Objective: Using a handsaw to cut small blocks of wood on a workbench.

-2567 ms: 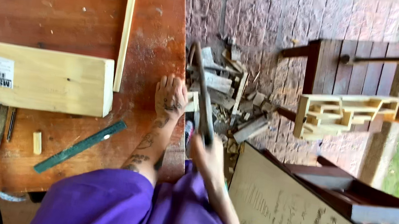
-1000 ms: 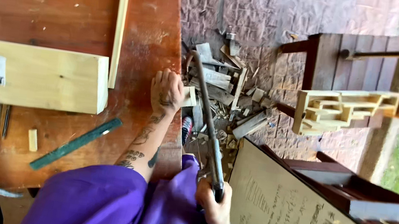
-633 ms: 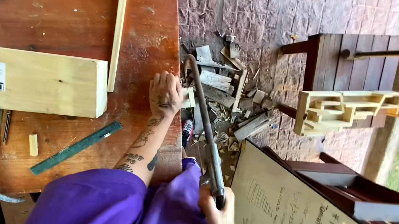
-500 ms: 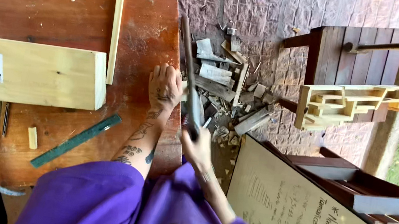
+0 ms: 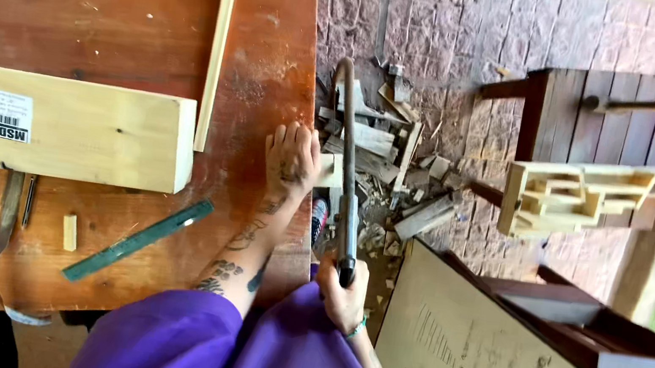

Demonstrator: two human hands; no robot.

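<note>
Gripping the dark handle of a saw [image 5: 348,180] in your right hand [image 5: 342,291], you have those fingers wrapped tight around it just off the table's [image 5: 139,4] edge, in front of your purple shirt. The saw is a slim frame type: a thin grey metal bow that curves over at the far end, with a straight blade running back toward the handle, and it lies along the table edge over the brick floor [image 5: 469,25]. Your left hand [image 5: 292,159] lies flat on the reddish-brown table at that edge, fingers spread a little and pressing down beside a small pale piece of wood [image 5: 331,171] that sticks out past the edge, right where the blade crosses it. Below the saw, a pile of pale offcuts [image 5: 387,158] lies scattered on the bricks. To the left of your pressing hand, a thick pale wooden block [image 5: 87,131] with a white label rests on the table, and a thin wooden strip [image 5: 219,41] runs away from its end toward the far side. Nearer to you, a green ruler [image 5: 137,239] lies at a slant by your forearm, with a small wooden peg [image 5: 69,232] and a bent metal strap [image 5: 3,232] further left. A pale wooden frame [image 5: 591,195] sits on a dark slatted stand to the right.
</note>
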